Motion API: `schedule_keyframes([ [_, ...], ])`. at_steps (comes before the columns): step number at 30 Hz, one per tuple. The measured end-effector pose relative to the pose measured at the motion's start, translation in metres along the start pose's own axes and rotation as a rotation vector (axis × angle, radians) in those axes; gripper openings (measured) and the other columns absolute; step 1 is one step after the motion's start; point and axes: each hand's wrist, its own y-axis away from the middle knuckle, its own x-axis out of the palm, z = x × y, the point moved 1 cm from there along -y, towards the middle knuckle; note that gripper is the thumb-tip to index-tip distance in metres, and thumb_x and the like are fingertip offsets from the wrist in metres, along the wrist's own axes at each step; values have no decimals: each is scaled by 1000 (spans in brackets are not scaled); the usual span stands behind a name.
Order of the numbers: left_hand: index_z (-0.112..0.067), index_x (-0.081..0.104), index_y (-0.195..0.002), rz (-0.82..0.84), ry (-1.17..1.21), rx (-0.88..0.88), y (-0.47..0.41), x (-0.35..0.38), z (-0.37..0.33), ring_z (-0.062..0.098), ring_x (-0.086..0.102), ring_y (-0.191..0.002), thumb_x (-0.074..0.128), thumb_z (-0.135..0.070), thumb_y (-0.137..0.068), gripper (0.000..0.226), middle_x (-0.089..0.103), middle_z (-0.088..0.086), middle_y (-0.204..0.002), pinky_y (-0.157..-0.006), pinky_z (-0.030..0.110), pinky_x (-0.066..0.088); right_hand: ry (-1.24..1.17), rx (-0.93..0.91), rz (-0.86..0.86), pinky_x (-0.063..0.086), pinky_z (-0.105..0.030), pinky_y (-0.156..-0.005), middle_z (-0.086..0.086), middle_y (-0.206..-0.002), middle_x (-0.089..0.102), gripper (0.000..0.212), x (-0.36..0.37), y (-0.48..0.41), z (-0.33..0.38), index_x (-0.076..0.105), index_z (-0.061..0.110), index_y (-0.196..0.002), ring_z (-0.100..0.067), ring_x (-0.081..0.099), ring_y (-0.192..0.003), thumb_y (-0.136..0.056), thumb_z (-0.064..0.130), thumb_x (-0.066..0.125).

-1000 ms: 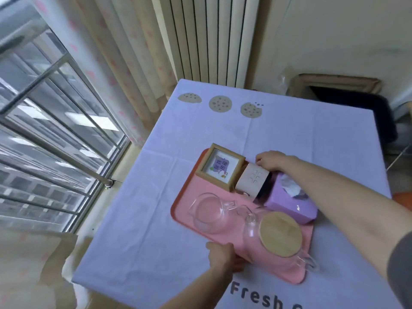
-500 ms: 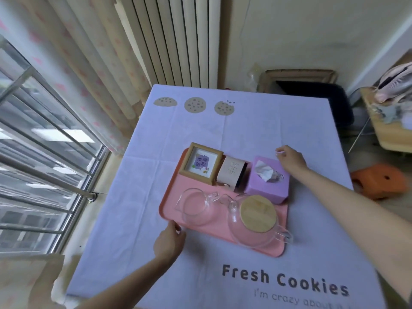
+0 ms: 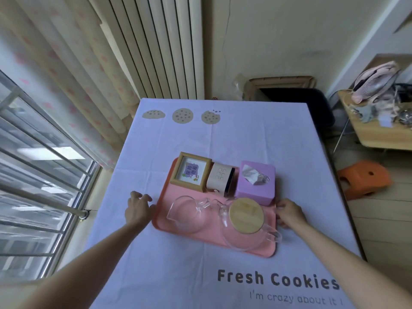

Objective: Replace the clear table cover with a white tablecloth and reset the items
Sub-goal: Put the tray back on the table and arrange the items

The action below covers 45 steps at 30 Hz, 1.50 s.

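A white tablecloth (image 3: pixel 200 139) printed with cookies and "Fresh Cookies" covers the table. A pink tray (image 3: pixel 169 221) sits on it near the middle. The tray carries a wooden picture frame (image 3: pixel 190 171), a beige box (image 3: pixel 219 181), a purple tissue box (image 3: pixel 256 181), a glass cup (image 3: pixel 187 211) and a glass teapot with a bamboo lid (image 3: pixel 245 215). My left hand (image 3: pixel 138 208) lies at the tray's left edge, fingers spread on the cloth, thumb by the rim. My right hand (image 3: pixel 288 214) is at the tray's right edge, its fingers curled onto the rim.
A window with bars (image 3: pixel 38 175) and curtains (image 3: pixel 73 70) run along the left. A radiator (image 3: pixel 160 45) stands behind the table. An orange stool (image 3: pixel 365 179) and a cluttered wooden side table (image 3: pixel 379 130) are on the right, with a dark chair (image 3: pixel 312 103) at the far corner.
My left hand has slid from the tray's front edge round to its left side. My right hand has come from behind the tissue box to the tray's right rim.
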Motion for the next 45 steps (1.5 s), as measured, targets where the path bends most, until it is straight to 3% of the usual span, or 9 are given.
schedule_keyframes([
  [5, -18, 69, -106, 39, -169, 152, -31, -1, -11, 25, 37, -124, 57, -35, -89, 26, 36, 6, -133, -90, 36, 43, 155, 27, -69, 57, -35, -69, -11, -82, 70, 5, 7, 1, -1, 60, 20, -80, -28, 68, -72, -79, 25, 62],
  [11, -13, 71, -104, 19, -295, 206, -48, 7, -21, 26, 33, -120, 45, -24, -90, 31, 37, 3, -131, -93, 33, 31, 183, 59, -74, 56, -36, -71, -13, -84, 68, 19, 13, -3, -4, 50, 19, -66, -28, 67, -76, -81, 20, 61],
  [19, -12, 74, -88, -15, -337, 236, -31, 19, -15, 23, 32, -117, 48, -16, -86, 27, 36, -1, -134, -86, 31, 23, 279, 39, -65, 48, -30, -75, -12, -103, 66, 16, -2, -5, 13, 49, 21, -71, -29, 63, -93, -84, 18, 58],
  [26, -17, 73, -95, 13, -328, 173, -19, 20, -12, 22, 32, -119, 45, -21, -90, 28, 36, -2, -134, -90, 32, 25, 318, 13, -69, 46, -29, -78, -9, -110, 65, 21, -6, -11, 22, 46, 25, -68, -29, 62, -99, -86, 22, 58],
  [30, -14, 63, -111, 39, -228, 94, -14, 15, -17, 26, 35, -119, 42, -25, -94, 29, 39, 6, -129, -95, 36, 30, 340, -11, -58, 47, -29, -77, -9, -110, 67, 4, -9, -12, 20, 58, 23, -83, -29, 61, -99, -87, 22, 58],
  [34, -9, 54, -118, -74, -32, 262, -5, 1, -33, 30, 42, -113, 52, -27, -94, 30, 45, 12, -124, -92, 38, 36, 298, -121, -256, 44, -32, -74, -10, -113, 65, 20, -18, 2, 28, 59, 14, -106, -32, 60, -102, -88, 13, 51],
  [37, -7, 53, -118, -93, 18, 358, -9, -10, -49, 31, 45, -110, 58, -23, -90, 33, 46, 13, -123, -87, 38, 39, 156, -246, -387, 43, -34, -72, -9, -107, 62, 24, -28, 14, 44, 58, 12, -107, -32, 60, -95, -85, 6, 52],
  [42, -2, 43, -122, 14, 53, 66, -32, -20, -77, 34, 47, -116, 52, -28, -92, 40, 45, 15, -125, -87, 41, 42, 70, -521, -336, 49, -34, -73, -5, -103, 62, 19, -31, 18, 97, 64, 13, -97, -25, 62, -87, -85, 2, 52],
  [45, 0, 41, -125, 140, -23, -36, -46, -14, -80, 35, 44, -121, 49, -29, -93, 44, 43, 17, -129, -94, 40, 40, 57, -649, -243, 43, -28, -71, -2, -100, 63, 18, -17, 23, 137, 65, 12, -93, -17, 56, -80, -86, 2, 52],
])
